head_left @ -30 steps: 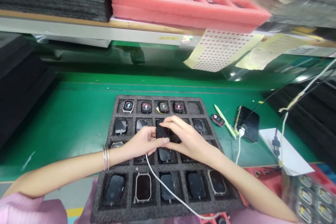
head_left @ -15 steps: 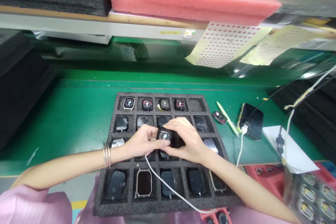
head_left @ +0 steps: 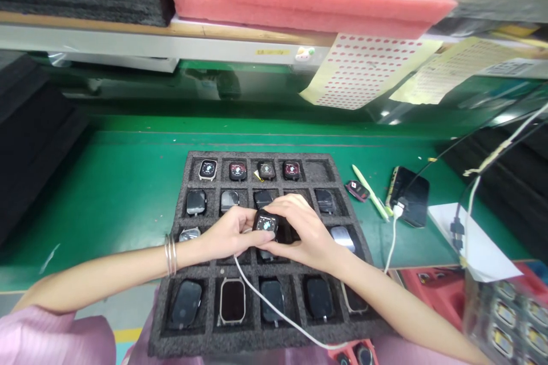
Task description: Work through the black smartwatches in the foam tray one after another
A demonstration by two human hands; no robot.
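Between both hands I hold a black smartwatch body (head_left: pixel 266 224) with a lit screen, above the middle of a dark foam tray (head_left: pixel 180 345). My left hand (head_left: pixel 233 232) is closed on its left side, the thumb along the lower edge of the screen. On the right side, my right hand (head_left: pixel 302 231) grips it with fingers at the top and thumb below. A white cable (head_left: pixel 274 303) runs from under my left hand toward the tray's front edge. In the tray's compartments lie several watch bodies; a pale-framed one (head_left: pixel 232 301) is in the front row, and lit ones (head_left: pixel 208 169) fill much of the back row.
Right of the tray lie a light green pen (head_left: pixel 370 193), a small dark watch (head_left: pixel 357 190) and a black power bank (head_left: pixel 409 197) with a white plug. A pink foam tray (head_left: pixel 308 11) stands on the shelf above. Black foam blocks (head_left: pixel 34 154) are stacked at left.
Both hands still hold the watch body in nearly the same pose. The view has shifted slightly, so the tray appears a little farther left.
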